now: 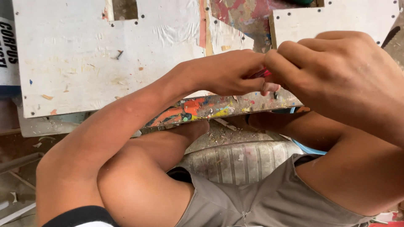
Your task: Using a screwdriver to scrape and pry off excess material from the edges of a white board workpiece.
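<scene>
My left hand (227, 73) and my right hand (336, 71) meet in front of me, above my knees. Between their fingertips shows a small red object (261, 74), mostly hidden; both hands pinch it. What it is cannot be made out. Below the hands lies a low paint-splattered board (202, 107) and, beyond it, a worn white panel (105, 54).
A second white panel (336, 17) with screw holes lies at the top right. I sit on a ribbed pale surface (235, 162) strewn with wood chips and dust. A blue strip (309, 148) runs under my right leg. Scrap wood lies at the lower left.
</scene>
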